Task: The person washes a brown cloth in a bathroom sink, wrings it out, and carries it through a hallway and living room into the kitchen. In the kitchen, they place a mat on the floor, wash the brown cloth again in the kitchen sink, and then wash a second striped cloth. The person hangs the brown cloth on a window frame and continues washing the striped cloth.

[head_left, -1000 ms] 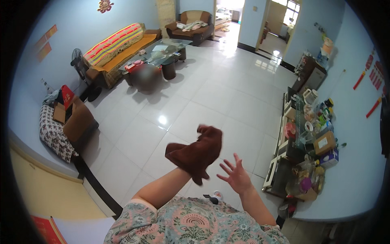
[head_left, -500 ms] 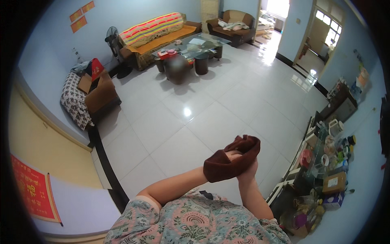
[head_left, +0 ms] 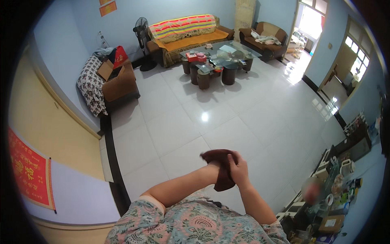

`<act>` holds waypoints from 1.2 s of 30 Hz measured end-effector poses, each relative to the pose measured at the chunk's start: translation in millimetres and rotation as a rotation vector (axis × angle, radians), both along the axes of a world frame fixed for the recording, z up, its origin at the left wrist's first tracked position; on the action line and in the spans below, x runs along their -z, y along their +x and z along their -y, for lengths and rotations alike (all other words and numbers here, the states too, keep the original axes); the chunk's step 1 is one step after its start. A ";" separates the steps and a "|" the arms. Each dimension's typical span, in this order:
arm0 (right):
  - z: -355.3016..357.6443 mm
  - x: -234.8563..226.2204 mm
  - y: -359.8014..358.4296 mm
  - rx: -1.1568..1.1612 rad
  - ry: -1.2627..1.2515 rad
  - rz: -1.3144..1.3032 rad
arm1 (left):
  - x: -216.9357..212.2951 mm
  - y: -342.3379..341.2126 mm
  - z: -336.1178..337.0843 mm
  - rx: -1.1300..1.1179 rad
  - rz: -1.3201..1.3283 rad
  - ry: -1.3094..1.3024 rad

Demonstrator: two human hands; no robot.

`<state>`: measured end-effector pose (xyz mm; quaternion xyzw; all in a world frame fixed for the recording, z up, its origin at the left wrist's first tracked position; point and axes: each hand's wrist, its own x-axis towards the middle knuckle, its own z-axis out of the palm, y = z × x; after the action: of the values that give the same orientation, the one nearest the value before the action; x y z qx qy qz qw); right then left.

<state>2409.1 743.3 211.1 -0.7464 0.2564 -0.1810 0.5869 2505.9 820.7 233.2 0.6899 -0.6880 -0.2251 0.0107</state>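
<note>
Pale blue walls [head_left: 85, 36] border a glossy tiled floor [head_left: 178, 118], with a sofa [head_left: 191, 40] behind a glass-topped table [head_left: 248, 52].

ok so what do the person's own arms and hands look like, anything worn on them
The patterned top has short sleeves in grey-blue with pink and dark green floral motifs. Both forearms are bare below them. The right hand wears no glove, and no watch or bracelet shows on its wrist. The left hand is mostly hidden.

L hand [head_left: 214, 164] mostly hid. by brn cloth [head_left: 224, 182], red obj. [head_left: 312, 190] blurred
</note>
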 end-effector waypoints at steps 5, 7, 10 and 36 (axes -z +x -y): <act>56.3 18.4 71.3 0.213 0.385 0.435 | 6.8 74.5 31.2 -0.077 -0.011 -0.660; 67.9 -8.6 114.6 0.132 0.538 0.694 | 0.0 102.1 56.9 -0.392 -0.514 -0.707; 79.9 -31.8 156.8 0.044 0.502 0.658 | -14.1 148.6 102.9 -0.545 -1.428 -0.934; 559.3 19.6 -7.8 0.610 0.203 0.722 | -17.1 52.8 624.6 -0.097 -1.775 -0.161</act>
<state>2401.3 183.9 191.4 -0.4656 0.2597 -0.5665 0.6284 2558.7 196.1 250.2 0.2869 -0.4102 -0.6267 0.5972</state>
